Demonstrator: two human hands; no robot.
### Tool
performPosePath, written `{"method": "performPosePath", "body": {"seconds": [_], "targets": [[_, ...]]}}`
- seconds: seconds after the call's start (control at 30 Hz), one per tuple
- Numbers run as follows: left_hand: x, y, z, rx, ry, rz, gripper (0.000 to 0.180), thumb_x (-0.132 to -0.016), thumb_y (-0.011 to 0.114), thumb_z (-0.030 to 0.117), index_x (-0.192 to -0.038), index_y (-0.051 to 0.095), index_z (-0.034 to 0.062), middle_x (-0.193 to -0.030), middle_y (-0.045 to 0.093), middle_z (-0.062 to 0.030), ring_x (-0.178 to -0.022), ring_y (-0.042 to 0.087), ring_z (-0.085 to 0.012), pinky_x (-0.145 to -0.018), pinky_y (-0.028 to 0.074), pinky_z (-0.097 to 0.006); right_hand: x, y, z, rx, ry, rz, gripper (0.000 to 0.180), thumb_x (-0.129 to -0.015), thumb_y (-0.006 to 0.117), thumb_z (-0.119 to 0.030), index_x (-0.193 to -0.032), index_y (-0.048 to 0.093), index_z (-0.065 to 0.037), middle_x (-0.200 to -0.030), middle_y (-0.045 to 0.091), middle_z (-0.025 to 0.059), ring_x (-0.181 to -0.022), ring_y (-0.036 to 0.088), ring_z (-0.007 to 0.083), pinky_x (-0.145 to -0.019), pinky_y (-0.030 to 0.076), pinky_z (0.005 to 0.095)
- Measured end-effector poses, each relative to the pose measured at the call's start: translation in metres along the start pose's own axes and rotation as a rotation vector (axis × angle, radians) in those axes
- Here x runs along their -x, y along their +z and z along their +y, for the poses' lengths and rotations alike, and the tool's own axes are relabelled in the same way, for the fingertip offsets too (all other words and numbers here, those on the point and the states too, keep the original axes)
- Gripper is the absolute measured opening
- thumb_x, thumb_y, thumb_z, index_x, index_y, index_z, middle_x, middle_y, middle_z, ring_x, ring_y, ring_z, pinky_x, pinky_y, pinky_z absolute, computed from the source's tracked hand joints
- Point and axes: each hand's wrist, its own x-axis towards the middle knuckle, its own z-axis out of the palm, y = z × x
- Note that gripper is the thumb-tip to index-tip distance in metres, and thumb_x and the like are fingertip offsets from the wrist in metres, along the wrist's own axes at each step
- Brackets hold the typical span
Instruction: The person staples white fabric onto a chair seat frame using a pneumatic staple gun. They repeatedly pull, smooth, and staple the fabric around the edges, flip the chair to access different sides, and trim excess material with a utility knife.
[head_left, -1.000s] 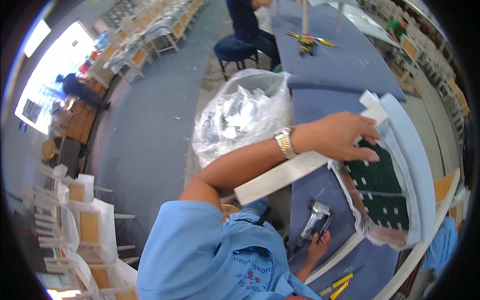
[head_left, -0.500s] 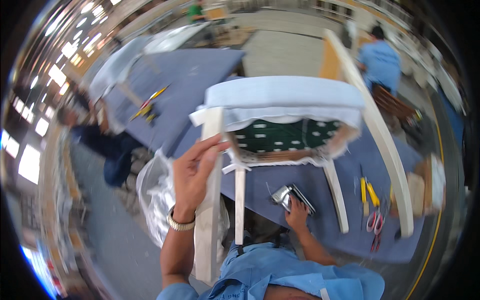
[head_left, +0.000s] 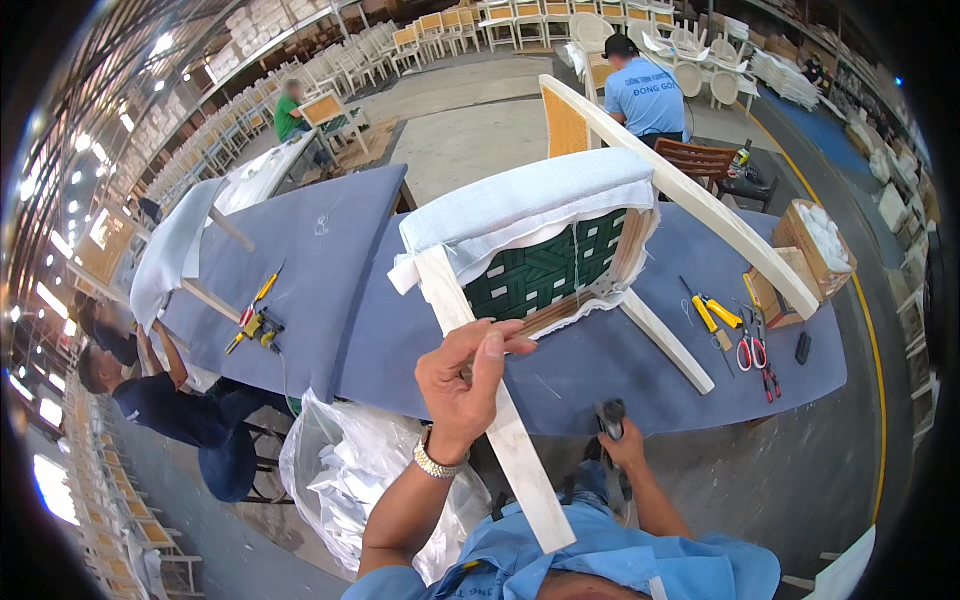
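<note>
Plainly, the main piece is a pale wooden chair [head_left: 530, 480], set on a padded blue worktable [head_left: 430, 365], tipped so the seat's underside faces the worker. Seat cover [head_left: 520, 195] is a light blue-white cloth, smooth and gently curved along the outer edge, puckered where it turns under. White lining cloth shows as a ragged rim; loose threads stray from it. Inside the seat frame, dark green webbing [head_left: 545, 265] is interlaced in a flat, broad-strapped weave with light gaps between. Exposed frame rail [head_left: 560, 312] is brownish wood. Legs are square-edged, tapering, bare of any dark finish; faint grain on the nearest. A long, slightly bowed post [head_left: 715, 215] runs down the right side, an orange-tan panel [head_left: 565, 122] behind its upper end.

Left hand [head_left: 465, 380], with a metal-link watch at the wrist, is at the nearest leg, fingers curled, thumb and forefinger close together by the frame's corner; cannot tell whether they pinch anything. Right hand [head_left: 627, 447] has its fingers wrapped around a dark hand tool [head_left: 609, 415], blurred, at the table's near edge.

On the table to the right: yellow-handled tools [head_left: 715, 311], red-handled scissors [head_left: 752, 354], a cardboard box [head_left: 775, 285]. Beside the worker's left arm, a crinkled translucent bag [head_left: 350, 470] bulges with white scraps.
</note>
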Motion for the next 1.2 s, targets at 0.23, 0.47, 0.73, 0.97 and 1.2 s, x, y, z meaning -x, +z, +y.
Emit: {"method": "performPosePath", "body": {"seconds": [0.23, 0.47, 0.73, 0.97, 1.2], "targets": [[-0.041, -0.015, 0.001, -0.303, 0.136, -0.501, 0.028, -0.095, 0.067, 0.018, -0.117, 0.072, 0.0016, -0.102, 0.076, -0.0107, -0.090, 0.072, -0.0160, -0.084, 0.055, -0.029, 0.074, 0.005, -0.023, 0.103, 0.146, 0.012, 0.041, -0.076, 0.079, -0.027, -0.107, 0.068, -0.001, -0.097, 0.072, 0.0195, -0.096, 0.069, 0.0404, -0.084, 0.052, 0.0469], [-0.257, -0.069, -0.081, -0.796, 0.131, -0.591, 0.063, -0.097, 0.058, 0.051, -0.142, 0.054, 0.0059, -0.140, 0.059, -0.0147, -0.129, 0.056, -0.0268, -0.108, 0.042, -0.037, 0.075, 0.025, -0.037, -0.108, -0.073, 0.170, 0.045, -0.077, 0.080, -0.022, -0.113, 0.065, 0.001, -0.107, 0.064, 0.0174, -0.101, 0.064, 0.0382, -0.090, 0.051, 0.0432], [-0.282, -0.011, -0.139, -0.625, -0.420, -1.038, 0.095, -0.093, 0.044, 0.074, -0.151, 0.038, -0.0006, -0.155, 0.042, -0.0198, -0.143, 0.040, -0.0311, -0.118, 0.027, -0.035, 0.072, 0.017, -0.041, -0.307, 0.004, 0.151, 0.047, -0.079, 0.081, -0.021, -0.116, 0.062, 0.002, -0.108, 0.068, 0.0173, -0.101, 0.068, 0.0319, -0.089, 0.052, 0.0377], [-0.247, 0.002, -0.122, -1.016, 0.021, -1.027, 0.111, -0.082, 0.051, 0.082, -0.157, 0.025, 0.0043, -0.150, 0.040, -0.0335, -0.137, 0.046, -0.0420, -0.114, 0.037, -0.045, 0.002, -0.012, -0.153, -0.315, -0.328, 0.194, 0.045, -0.084, 0.080, -0.021, -0.120, 0.064, 0.000, -0.107, 0.072, 0.0117, -0.099, 0.069, 0.0223, -0.087, 0.053, 0.0343], [-0.238, -0.007, -0.136, -1.073, 0.272, -1.021, 0.103, -0.084, 0.064, 0.065, -0.158, 0.023, 0.0076, -0.153, 0.033, -0.0335, -0.136, 0.043, -0.0503, -0.112, 0.039, -0.050, -0.074, 0.001, -0.291, -0.914, -0.513, 0.238, 0.034, -0.086, 0.074, 0.000, -0.120, 0.065, 0.000, -0.111, 0.071, 0.0052, -0.101, 0.065, 0.0118, -0.082, 0.057, 0.0260]]}}
